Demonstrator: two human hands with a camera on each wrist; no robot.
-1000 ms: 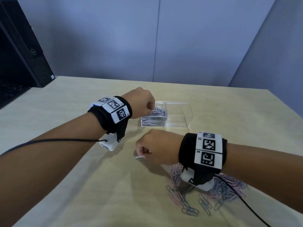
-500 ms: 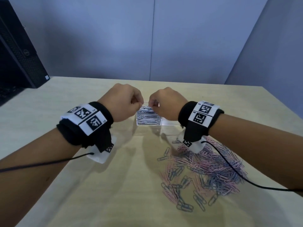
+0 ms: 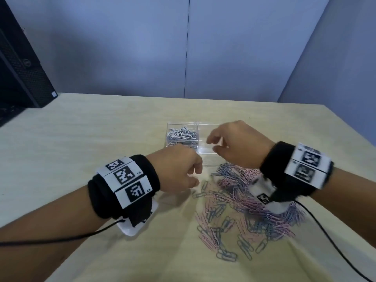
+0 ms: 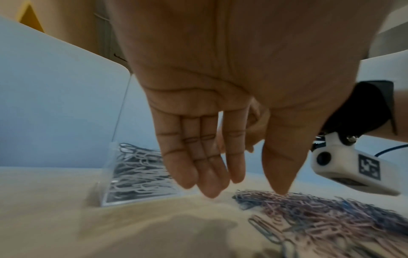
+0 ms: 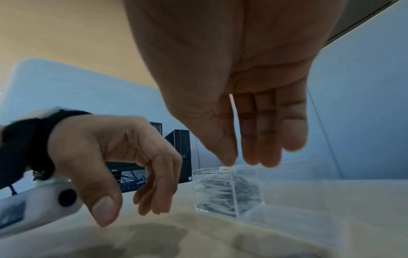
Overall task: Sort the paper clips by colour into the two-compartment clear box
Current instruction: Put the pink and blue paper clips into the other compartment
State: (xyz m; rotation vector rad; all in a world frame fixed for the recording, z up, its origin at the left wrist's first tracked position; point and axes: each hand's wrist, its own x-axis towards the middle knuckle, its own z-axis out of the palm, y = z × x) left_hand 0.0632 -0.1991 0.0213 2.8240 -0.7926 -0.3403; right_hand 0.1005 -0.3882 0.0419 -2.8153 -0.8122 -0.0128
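The clear two-compartment box [image 3: 203,125] stands mid-table. Its left half is packed with white clips [image 3: 183,136], also seen in the left wrist view [image 4: 137,176] and the right wrist view [image 5: 223,190]; I see nothing in the right half. A loose pile of pink and blue clips [image 3: 246,202] lies in front of the box, right of centre. My left hand [image 3: 195,177] hangs at the pile's left edge, fingers relaxed and holding nothing [image 4: 247,185]. My right hand [image 3: 213,144] hovers over the box's near right part, fingers straight and holding nothing [image 5: 245,163].
A black computer tower [image 3: 22,64] stands at the table's far left corner, beside a blue partition wall. Black cables [image 3: 335,245] trail from both wrist cameras across the table. Bare tabletop [image 3: 91,139] extends left of the box.
Both hands were pinched together over the left compartment. They have since opened; the left hand dropped back toward the pile and the right hand shifted to the right half of the box.
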